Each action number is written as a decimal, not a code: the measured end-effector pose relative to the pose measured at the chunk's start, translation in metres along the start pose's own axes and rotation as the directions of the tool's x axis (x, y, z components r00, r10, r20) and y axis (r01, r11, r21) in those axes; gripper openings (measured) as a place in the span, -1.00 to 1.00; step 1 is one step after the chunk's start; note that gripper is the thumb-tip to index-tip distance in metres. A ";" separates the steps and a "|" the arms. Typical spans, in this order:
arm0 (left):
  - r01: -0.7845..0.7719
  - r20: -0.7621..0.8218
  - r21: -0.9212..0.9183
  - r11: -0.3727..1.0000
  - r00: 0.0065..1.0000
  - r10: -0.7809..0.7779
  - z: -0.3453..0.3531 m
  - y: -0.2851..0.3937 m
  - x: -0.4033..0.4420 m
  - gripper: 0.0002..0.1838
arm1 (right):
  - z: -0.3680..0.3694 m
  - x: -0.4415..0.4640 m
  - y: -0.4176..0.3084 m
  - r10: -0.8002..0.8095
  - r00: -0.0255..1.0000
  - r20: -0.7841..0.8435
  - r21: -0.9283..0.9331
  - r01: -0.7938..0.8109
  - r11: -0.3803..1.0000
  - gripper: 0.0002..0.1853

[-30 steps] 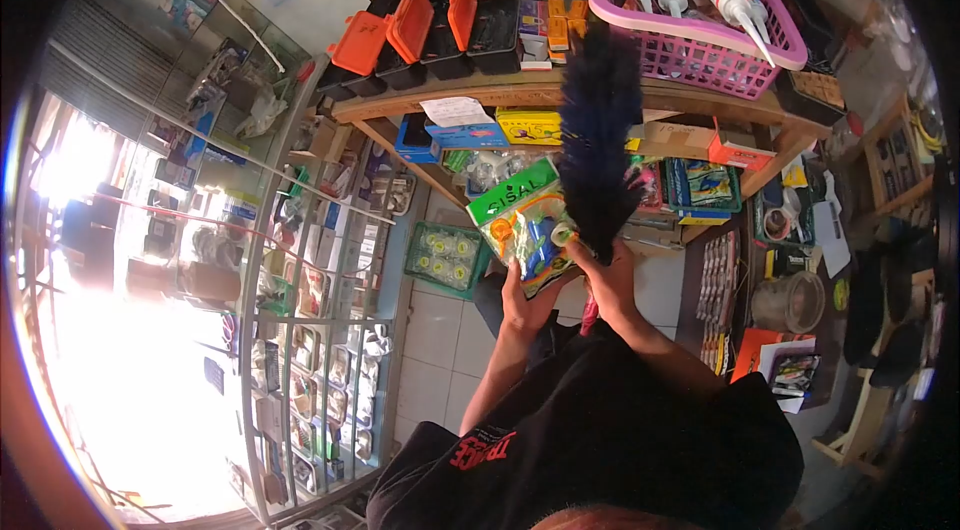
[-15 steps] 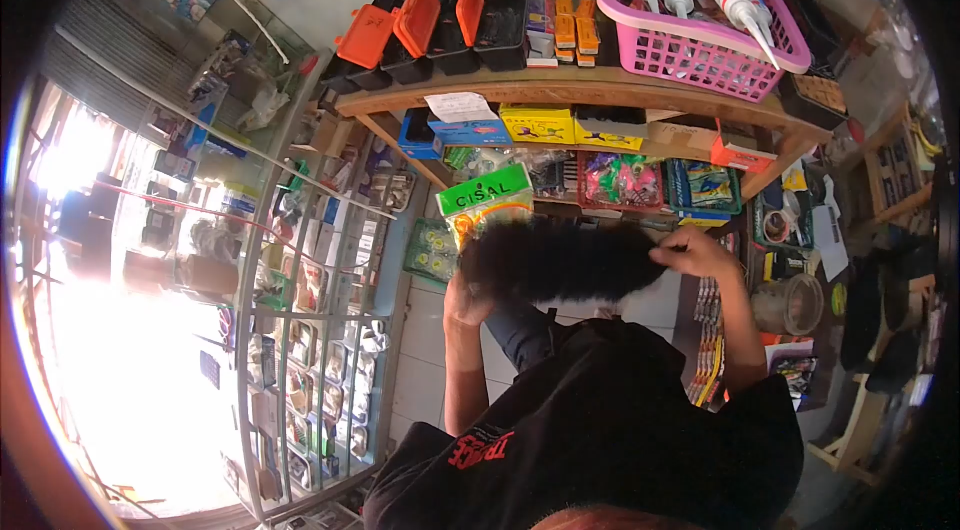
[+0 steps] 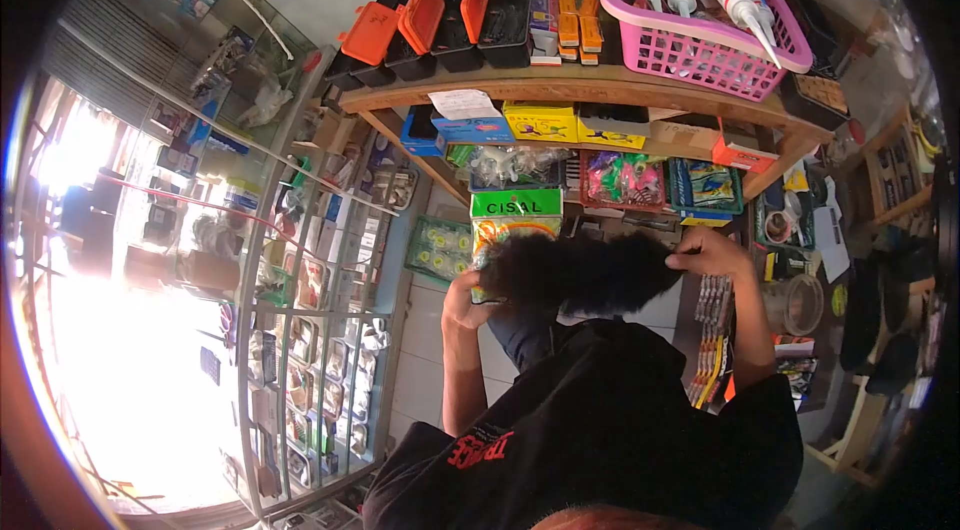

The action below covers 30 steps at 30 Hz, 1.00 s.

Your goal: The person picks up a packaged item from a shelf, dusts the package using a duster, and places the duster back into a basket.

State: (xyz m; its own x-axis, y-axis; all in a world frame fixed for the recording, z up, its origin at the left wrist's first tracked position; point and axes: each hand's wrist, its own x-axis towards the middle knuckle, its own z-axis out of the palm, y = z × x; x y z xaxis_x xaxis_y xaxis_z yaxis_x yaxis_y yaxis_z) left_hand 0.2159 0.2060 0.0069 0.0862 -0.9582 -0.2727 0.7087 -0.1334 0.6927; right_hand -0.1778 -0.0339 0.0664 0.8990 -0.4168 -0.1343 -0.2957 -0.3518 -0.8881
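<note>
My left hand (image 3: 466, 302) is closed on the lower left edge of a plastic packet (image 3: 516, 207) with a green header card reading "CISAL" and a yellow-orange front. A long, fluffy black duster (image 3: 590, 273) lies across the packet's lower part and hides it. At the duster's right end, my right hand (image 3: 708, 255) pinches it between thumb and fingers. The duster's left end is close to my left hand; whether it touches the fingers I cannot tell.
Ahead stands a wooden shelf (image 3: 560, 85) with orange-lidded boxes (image 3: 421, 18) and a pink basket (image 3: 700, 58) of sealant tubes. Below are trays of small packets (image 3: 622, 180). A glass display case (image 3: 330, 315) runs along the left, and a clear jar (image 3: 795, 305) stands at right.
The packet has moved right and turned from tilted to nearly upright. The black duster has shifted slightly right with my right hand, and its fibres now look bent.
</note>
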 end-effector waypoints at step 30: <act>0.253 0.007 -0.612 0.750 0.949 -0.314 0.040 0.015 0.013 -0.37 | 0.022 -0.009 -0.019 0.086 0.995 0.054 -0.056 -0.083 0.995 -0.59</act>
State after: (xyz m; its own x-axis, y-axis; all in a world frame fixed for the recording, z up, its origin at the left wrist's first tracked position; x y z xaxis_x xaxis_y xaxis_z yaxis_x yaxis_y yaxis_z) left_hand 0.1999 0.1814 0.0403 -0.1461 -0.8695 -0.4718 0.9813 -0.1876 0.0418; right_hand -0.1728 -0.0054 0.0749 0.8862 -0.3999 -0.2340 -0.3873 -0.3622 -0.8478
